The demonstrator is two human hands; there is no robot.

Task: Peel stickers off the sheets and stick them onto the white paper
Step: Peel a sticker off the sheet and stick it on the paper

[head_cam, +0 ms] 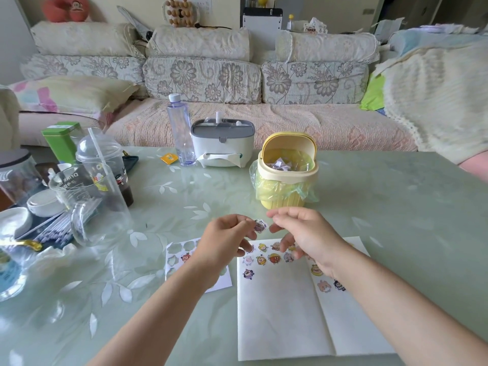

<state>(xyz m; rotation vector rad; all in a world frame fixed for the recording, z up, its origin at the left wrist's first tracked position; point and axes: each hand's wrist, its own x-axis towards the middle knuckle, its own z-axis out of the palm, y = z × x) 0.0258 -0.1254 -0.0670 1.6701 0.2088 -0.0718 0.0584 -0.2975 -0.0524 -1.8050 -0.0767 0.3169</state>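
So closest to the camera, in the lower middle of the frame, the white paper (pixel 277 313) lies flat on the pale green table (pixel 396 207). It has a fold line down it and a bunch of little cartoon stickers (pixel 274 258) already stuck along its top part, plus a few on the right half. Just left of it, partly under the left forearm, is the sticker sheet (pixel 174 262); most of its outlines look peeled out, with at least one character left on it.

Both hands are up above the top edge of the paper, around the middle of the frame. The left hand (pixel 224 241) has its fingers curled and is pinching a small purple-ish sticker (pixel 260 225) at its fingertips, off the table. The right hand (pixel 306 233) is just beside it with loosely curled fingers, thumb tip right at the sticker's edge. Honestly can't tell if it's actually touching or gripping it.

Behind the hands sits a small yellow bin (pixel 286 196) with a plastic liner and paper scraps (pixel 280 165) inside. Further back, there's a grey and white tissue box (pixel 223 146), a clear water bottle (pixel 181 133) just left of it, and an orange packet (pixel 168 157). The left edge is clutter: a domed plastic cup (pixel 100 159) with a straw, a green tin (pixel 62 141). A flowery sofa (pixel 200 80) runs across the top.
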